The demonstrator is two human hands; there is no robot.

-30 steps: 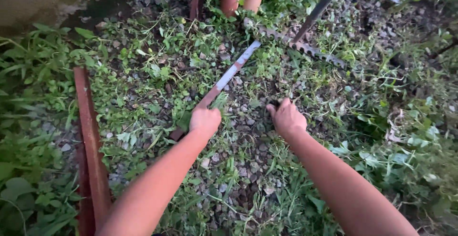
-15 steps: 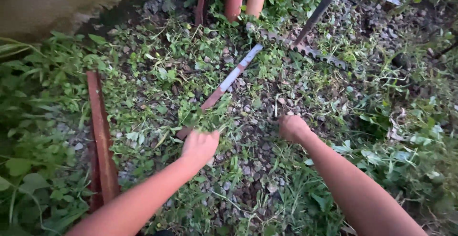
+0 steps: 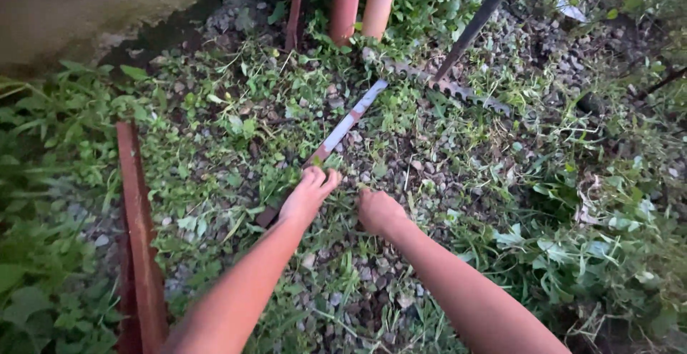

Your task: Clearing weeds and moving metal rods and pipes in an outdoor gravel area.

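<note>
My left hand [image 3: 308,195] reaches forward with its fingers stretched out, the tips touching low green weeds [image 3: 283,175] beside the near end of a flat rusty metal strip [image 3: 347,124]. That strip lies diagonally on the gravel, and its far part is pale. My right hand [image 3: 378,211] is curled into a fist just right of the left hand, knuckles down on gravel and grass. Whether it grips any weeds is hidden.
A toothed rake head [image 3: 458,91] with a dark handle [image 3: 476,21] lies beyond the strip. A rusty angle bar [image 3: 136,232] lies on the left. Two reddish pipes [image 3: 361,0] stand at the top, next to a concrete wall [image 3: 86,3]. Thick weeds [image 3: 594,232] fill the right side.
My right hand has moved left and nearer to me, ending beside the left hand. My left hand has gone from a fist to outstretched fingers and reached forward toward the strip.
</note>
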